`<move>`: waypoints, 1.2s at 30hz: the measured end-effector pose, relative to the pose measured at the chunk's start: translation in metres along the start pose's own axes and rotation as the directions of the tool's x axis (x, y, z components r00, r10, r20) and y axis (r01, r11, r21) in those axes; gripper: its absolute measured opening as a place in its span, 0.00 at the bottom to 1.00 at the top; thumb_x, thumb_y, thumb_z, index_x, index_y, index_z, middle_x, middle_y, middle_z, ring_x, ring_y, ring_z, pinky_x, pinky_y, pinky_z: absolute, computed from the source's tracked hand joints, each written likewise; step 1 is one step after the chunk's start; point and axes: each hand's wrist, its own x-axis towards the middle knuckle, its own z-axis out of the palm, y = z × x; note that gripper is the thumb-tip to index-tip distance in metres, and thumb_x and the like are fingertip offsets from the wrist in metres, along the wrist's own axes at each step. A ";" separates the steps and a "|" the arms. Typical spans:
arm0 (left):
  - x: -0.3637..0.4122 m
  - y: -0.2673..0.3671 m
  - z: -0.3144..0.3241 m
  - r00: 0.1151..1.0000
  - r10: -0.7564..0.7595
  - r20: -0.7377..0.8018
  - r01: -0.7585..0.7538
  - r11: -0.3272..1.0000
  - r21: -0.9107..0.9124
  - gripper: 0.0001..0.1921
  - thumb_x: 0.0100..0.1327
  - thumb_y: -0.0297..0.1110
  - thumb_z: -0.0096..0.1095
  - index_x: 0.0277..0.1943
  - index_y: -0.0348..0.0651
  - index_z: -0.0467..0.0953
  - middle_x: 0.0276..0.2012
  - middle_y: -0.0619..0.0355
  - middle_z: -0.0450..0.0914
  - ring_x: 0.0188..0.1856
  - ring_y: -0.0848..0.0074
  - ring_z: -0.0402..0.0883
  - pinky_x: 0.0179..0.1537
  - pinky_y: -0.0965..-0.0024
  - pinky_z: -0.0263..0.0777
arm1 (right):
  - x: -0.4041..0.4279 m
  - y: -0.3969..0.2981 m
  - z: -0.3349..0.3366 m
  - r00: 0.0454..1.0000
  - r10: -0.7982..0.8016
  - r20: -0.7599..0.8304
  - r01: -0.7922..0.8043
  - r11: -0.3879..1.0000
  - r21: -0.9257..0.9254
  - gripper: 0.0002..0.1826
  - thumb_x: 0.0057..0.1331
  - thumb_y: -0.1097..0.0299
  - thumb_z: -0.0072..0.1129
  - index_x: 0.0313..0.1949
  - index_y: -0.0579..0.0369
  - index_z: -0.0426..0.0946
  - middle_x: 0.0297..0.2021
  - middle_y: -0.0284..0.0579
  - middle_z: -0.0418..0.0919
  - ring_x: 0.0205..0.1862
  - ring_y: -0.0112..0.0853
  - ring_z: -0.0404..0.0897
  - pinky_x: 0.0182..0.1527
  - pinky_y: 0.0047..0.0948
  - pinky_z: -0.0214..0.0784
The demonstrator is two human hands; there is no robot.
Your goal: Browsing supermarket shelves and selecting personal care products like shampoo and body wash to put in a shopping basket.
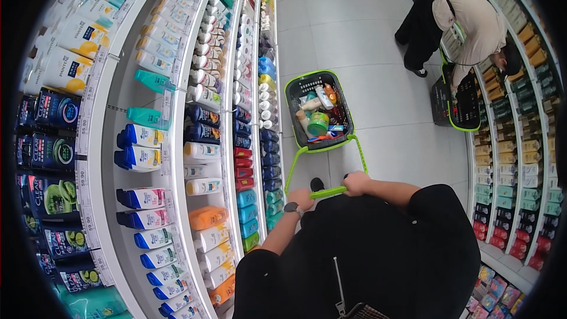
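Both my hands grip the lime-green handle (328, 192) of a dark plastic shopping basket (290, 117). My left hand (301, 198), with a watch on its wrist, closes around the handle's left end. At the right end, where the bar bends, is my right hand (357, 183). The basket stands on the floor in front of me, its handle swung towards my body. Inside lie a green round tub (318, 124), a white bottle (324, 97), a beige-capped bottle (303, 122) and several other toiletries, partly overlapping. My fingertips are mostly hidden under the bar.
Shelves of shampoo bottles (150, 219) rise close on my left. Across the grey tiled floor (345, 44), a person (469, 13) bends over a second dark basket (445, 102) beside the right-hand shelves (505, 159). Small colourful packages (491, 290) sit low at the bottom right.
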 end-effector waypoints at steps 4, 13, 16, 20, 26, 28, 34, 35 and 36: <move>0.016 -0.013 -0.011 0.997 0.019 -0.080 -0.012 0.996 0.088 0.13 0.49 0.42 0.54 0.27 0.43 0.80 0.27 0.47 0.80 0.32 0.55 0.79 0.36 0.57 0.73 | 0.013 0.005 -0.008 0.995 -0.042 -0.085 0.040 0.999 -0.036 0.15 0.54 0.52 0.51 0.32 0.47 0.78 0.27 0.49 0.78 0.32 0.47 0.78 0.36 0.45 0.70; 0.052 0.008 -0.012 0.990 0.045 -0.131 -0.028 0.991 0.129 0.13 0.50 0.41 0.57 0.30 0.41 0.80 0.29 0.46 0.80 0.33 0.54 0.80 0.37 0.56 0.73 | 0.016 0.046 0.009 0.964 -0.053 -0.260 0.048 0.999 -0.025 0.13 0.52 0.52 0.52 0.27 0.46 0.76 0.22 0.47 0.77 0.27 0.47 0.77 0.32 0.46 0.69; 0.064 0.038 -0.018 0.997 0.027 -0.068 -0.025 0.999 0.025 0.13 0.50 0.41 0.59 0.31 0.41 0.80 0.31 0.46 0.80 0.35 0.53 0.79 0.37 0.57 0.73 | 0.001 0.072 -0.003 0.949 0.020 -0.316 -0.037 0.998 -0.048 0.12 0.52 0.52 0.52 0.24 0.45 0.76 0.20 0.46 0.76 0.26 0.46 0.76 0.31 0.46 0.69; 0.066 0.057 -0.030 0.991 -0.039 -0.131 0.031 0.997 -0.066 0.15 0.50 0.42 0.59 0.31 0.39 0.80 0.31 0.44 0.79 0.36 0.54 0.79 0.38 0.56 0.73 | -0.002 0.089 -0.026 0.942 0.000 -0.336 -0.037 0.994 -0.103 0.12 0.51 0.52 0.53 0.24 0.44 0.76 0.20 0.46 0.76 0.25 0.46 0.76 0.30 0.46 0.69; 0.041 0.004 -0.042 0.982 -0.041 -0.183 0.059 0.994 0.096 0.11 0.51 0.38 0.54 0.30 0.41 0.80 0.30 0.45 0.80 0.35 0.56 0.80 0.38 0.57 0.72 | 0.033 0.037 0.003 0.979 -0.013 -0.204 0.021 0.999 0.037 0.18 0.56 0.47 0.48 0.35 0.44 0.79 0.26 0.51 0.78 0.30 0.49 0.77 0.35 0.46 0.69; 0.031 -0.017 -0.050 0.974 -0.077 -0.213 0.124 0.969 0.214 0.10 0.53 0.34 0.51 0.29 0.44 0.80 0.28 0.52 0.81 0.35 0.60 0.79 0.44 0.58 0.68 | 0.040 0.005 -0.004 0.980 -0.025 -0.199 0.055 0.987 0.150 0.19 0.58 0.48 0.47 0.36 0.47 0.79 0.27 0.53 0.78 0.31 0.50 0.77 0.35 0.47 0.69; 0.034 -0.048 -0.079 0.680 -0.173 -0.713 0.241 0.971 -0.006 0.06 0.51 0.26 0.53 0.32 0.42 0.76 0.43 0.52 0.71 0.52 0.61 0.67 0.62 0.43 0.45 | 0.078 -0.036 -0.019 0.953 -0.044 -0.298 0.183 0.870 0.458 0.19 0.58 0.50 0.52 0.36 0.54 0.77 0.29 0.59 0.77 0.33 0.52 0.76 0.38 0.48 0.68; 0.036 -0.051 -0.083 0.623 -0.170 -0.764 0.231 0.973 -0.028 0.06 0.50 0.25 0.53 0.33 0.41 0.76 0.43 0.50 0.70 0.53 0.59 0.67 0.62 0.46 0.47 | 0.082 -0.042 -0.019 0.954 -0.037 -0.297 0.177 0.871 0.459 0.19 0.58 0.50 0.52 0.36 0.54 0.77 0.29 0.59 0.77 0.33 0.52 0.76 0.38 0.48 0.68; 0.035 -0.060 -0.080 0.621 -0.173 -0.765 0.232 0.972 -0.031 0.06 0.50 0.25 0.53 0.33 0.41 0.76 0.43 0.50 0.70 0.53 0.59 0.67 0.62 0.46 0.47 | 0.088 -0.050 -0.019 0.947 -0.034 -0.319 0.185 0.870 0.457 0.19 0.57 0.50 0.52 0.35 0.54 0.77 0.29 0.59 0.77 0.33 0.53 0.76 0.38 0.48 0.68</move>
